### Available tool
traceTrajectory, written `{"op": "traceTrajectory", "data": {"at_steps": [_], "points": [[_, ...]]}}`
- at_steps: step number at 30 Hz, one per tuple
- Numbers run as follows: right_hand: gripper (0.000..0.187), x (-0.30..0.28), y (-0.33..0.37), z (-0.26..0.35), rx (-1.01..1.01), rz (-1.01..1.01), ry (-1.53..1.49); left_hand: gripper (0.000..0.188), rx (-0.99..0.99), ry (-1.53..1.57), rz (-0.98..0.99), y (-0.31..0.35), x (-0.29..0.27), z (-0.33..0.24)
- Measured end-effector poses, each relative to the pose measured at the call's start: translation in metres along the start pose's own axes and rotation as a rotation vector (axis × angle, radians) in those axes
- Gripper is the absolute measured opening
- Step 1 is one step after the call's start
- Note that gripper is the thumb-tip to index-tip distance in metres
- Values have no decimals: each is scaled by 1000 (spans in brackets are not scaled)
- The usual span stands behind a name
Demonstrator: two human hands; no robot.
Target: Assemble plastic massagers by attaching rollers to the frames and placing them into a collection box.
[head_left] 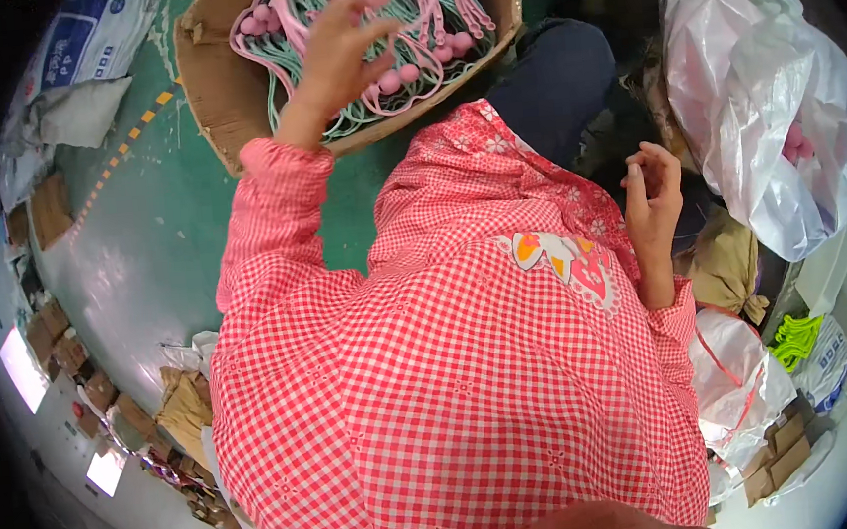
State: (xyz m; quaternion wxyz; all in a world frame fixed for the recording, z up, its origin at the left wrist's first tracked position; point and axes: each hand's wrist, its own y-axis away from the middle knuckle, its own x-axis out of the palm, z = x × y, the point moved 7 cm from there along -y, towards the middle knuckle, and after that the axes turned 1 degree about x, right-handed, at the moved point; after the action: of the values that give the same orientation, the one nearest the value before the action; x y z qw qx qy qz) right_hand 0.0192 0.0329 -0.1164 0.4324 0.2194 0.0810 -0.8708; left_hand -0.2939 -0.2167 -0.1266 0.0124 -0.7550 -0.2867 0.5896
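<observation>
Has pink and green cords [425,26] heaped inside the cardboard box [222,101], presumably to contain loose loops. Hovers over the box with the left grip [336,64], spread and seemingly released, with cords beneath and around; cannot tell whether touching any. Holds the right grip [654,202] right of the box, half-curled, apparently empty.

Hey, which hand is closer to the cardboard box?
Left. The left hand is over the box and its cords; the right hand is away from it, to the right, near the white bag.
</observation>
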Motion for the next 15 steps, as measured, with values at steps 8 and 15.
{"op": "traceTrajectory", "data": {"at_steps": [8,15], "points": [[22,-18,17,-5,64,-54,91,40,27,45,244,41,124,5],[16,-14,26,9,9,-54,172,33,166,123,324,8,211,4]]}}
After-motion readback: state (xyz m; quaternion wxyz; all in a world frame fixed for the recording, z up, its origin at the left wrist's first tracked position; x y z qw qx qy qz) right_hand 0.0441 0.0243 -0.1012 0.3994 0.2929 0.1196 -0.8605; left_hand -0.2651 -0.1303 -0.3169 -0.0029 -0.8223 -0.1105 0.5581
